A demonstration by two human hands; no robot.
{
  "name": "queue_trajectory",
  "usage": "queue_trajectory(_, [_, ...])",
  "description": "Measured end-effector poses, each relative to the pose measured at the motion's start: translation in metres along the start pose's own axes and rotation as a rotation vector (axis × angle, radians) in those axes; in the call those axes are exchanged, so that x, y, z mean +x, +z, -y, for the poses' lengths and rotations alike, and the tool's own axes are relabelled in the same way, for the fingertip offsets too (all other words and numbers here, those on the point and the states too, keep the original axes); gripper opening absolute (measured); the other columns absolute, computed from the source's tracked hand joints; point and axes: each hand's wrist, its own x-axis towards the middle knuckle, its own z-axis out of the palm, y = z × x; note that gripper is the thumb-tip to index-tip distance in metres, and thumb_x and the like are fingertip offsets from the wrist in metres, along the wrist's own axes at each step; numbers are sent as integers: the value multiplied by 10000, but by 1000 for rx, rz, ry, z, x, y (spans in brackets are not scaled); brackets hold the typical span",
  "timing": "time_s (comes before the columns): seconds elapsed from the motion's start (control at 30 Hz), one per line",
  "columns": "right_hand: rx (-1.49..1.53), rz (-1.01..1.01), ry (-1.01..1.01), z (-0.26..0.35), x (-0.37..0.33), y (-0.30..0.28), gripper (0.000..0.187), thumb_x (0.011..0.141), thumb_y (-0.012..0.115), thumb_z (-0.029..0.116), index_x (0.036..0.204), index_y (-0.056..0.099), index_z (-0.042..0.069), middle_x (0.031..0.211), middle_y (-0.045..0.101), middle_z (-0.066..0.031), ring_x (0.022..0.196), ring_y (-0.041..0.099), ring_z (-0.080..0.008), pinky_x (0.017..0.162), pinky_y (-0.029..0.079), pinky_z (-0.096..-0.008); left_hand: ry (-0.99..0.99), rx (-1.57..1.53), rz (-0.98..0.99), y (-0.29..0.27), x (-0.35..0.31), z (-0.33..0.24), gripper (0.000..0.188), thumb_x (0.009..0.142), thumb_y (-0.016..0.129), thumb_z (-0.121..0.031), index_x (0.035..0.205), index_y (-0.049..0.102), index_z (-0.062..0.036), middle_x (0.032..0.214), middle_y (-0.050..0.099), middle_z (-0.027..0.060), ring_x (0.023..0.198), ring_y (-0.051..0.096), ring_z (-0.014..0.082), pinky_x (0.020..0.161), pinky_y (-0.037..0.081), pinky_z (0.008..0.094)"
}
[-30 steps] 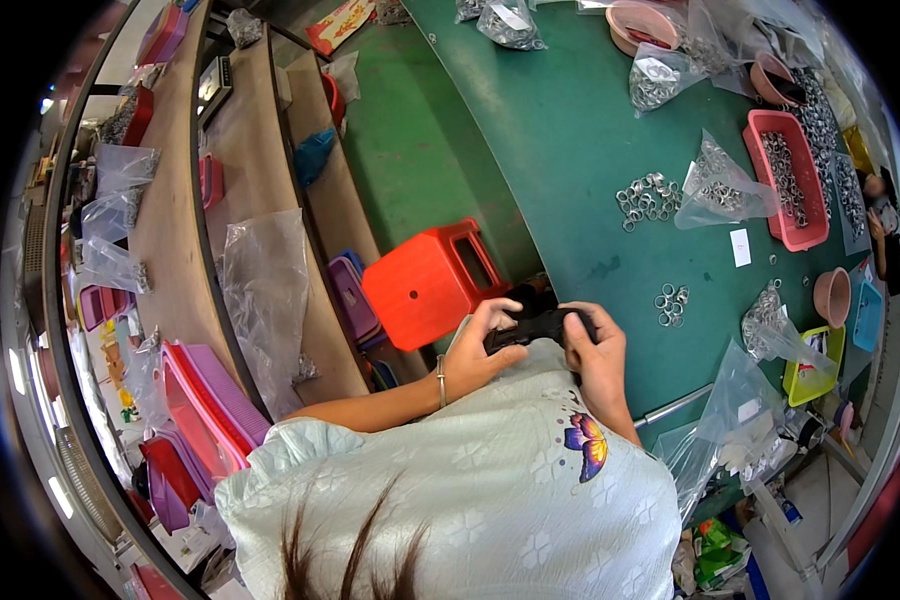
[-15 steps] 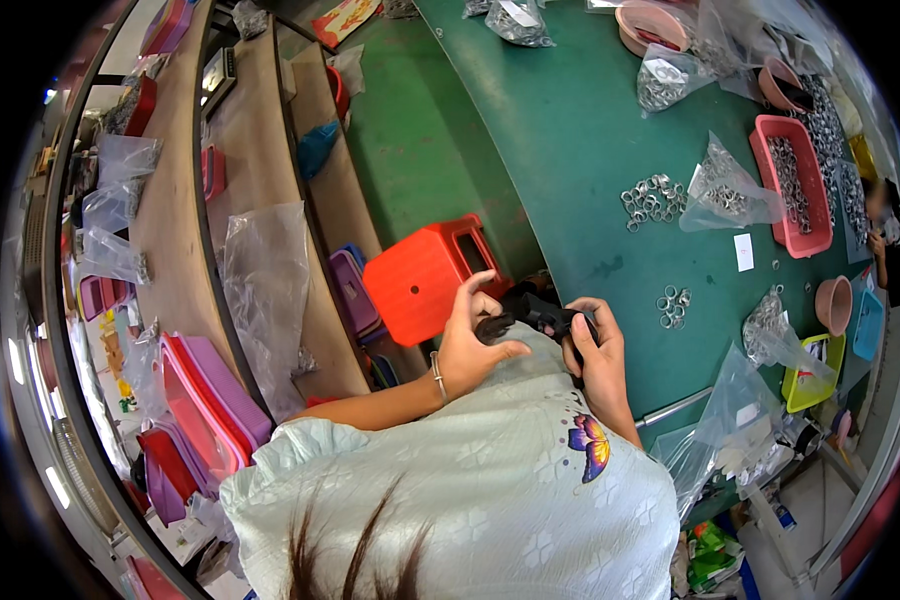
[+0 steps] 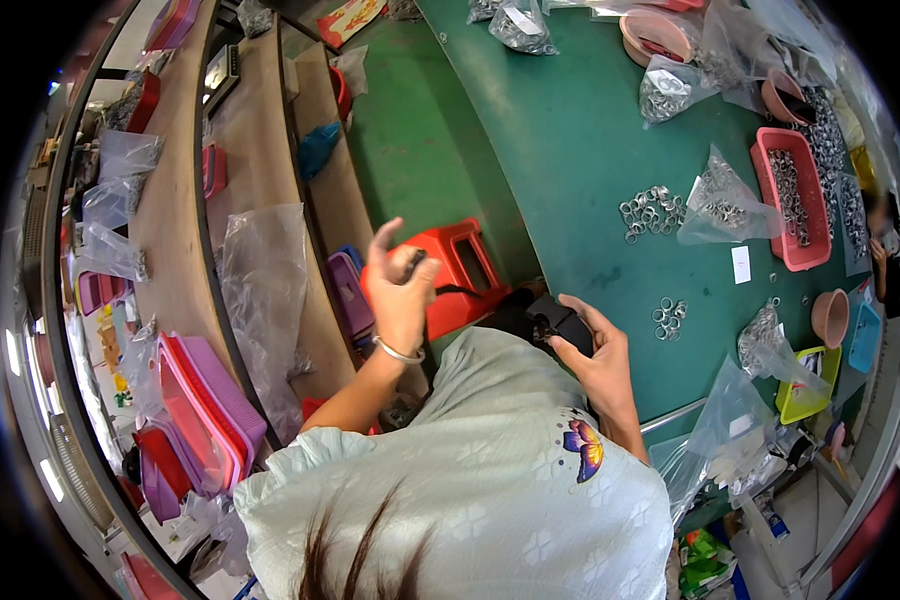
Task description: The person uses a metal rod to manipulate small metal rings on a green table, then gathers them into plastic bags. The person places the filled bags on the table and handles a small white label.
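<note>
Low in front of me, my right hand (image 3: 598,352) grips a small black boxy thing (image 3: 560,320) above my lap, beside the green table's edge. Its exact kind is not clear. My left hand (image 3: 400,295) is raised over the red plastic stool (image 3: 448,255), slightly blurred, its fingers pinched on the end of a black strap (image 3: 460,291). That strap stretches across toward the black thing. Some of the strap is hidden behind my left hand.
On the green table (image 3: 570,150) lie two piles of metal rings (image 3: 652,212), bagged rings (image 3: 725,200), a pink basket of rings (image 3: 792,200) and a white card (image 3: 741,264). Wooden shelves (image 3: 255,130) with plastic bags and stacked trays (image 3: 205,410) stand left.
My left hand has moved left and up, away from my right hand, drawing out the black strap. My right hand stays near the same spot with the black thing.
</note>
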Motion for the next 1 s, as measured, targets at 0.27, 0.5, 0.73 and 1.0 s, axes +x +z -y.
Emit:
queue_trajectory(0.27, [203, -56, 92, 22, -13, -38, 437, 803, 594, 87, 1204, 476, -40, 790, 536, -2, 521, 408, -13, 460, 291, -156, 47, 89, 228, 27, 23, -50, 592, 764, 620, 25, 1274, 329, -50, 772, 502, 22, 600, 492, 65, 485, 402, 179])
queue_trajectory(0.5, [224, -7, 31, 22, -19, -53, 460, 811, 618, 146, 1208, 475, -36, 913, 558, -20, 570, 412, -10, 478, 291, -161, 27, 290, 828, 88, -8, -2, 1087, 500, 879, -255, 1342, 220, -58, 672, 469, 14, 637, 464, 102, 624, 404, 235])
queue_trajectory(0.73, [215, 59, 5, 14, -23, -57, 494, 803, 634, 172, 1211, 467, -51, 1084, 553, -72, 974, 512, -114, 863, 390, -242, 129, 453, 961, 98, -17, 1, 1155, 474, 878, -320, 1361, 182, -71, 720, 469, 69, 637, 493, 190, 636, 432, 292])
queue_trajectory(1.0, [54, 49, -67, 18, -25, -51, 587, 789, 648, 277, 1226, 452, -63, 1041, 577, -81, 800, 518, -84, 662, 402, -206, 258, 628, 1070, 101, -25, 0, 1298, 469, 873, -367, 1394, 21, -45, 804, 470, 114, 679, 530, 247, 632, 461, 338])
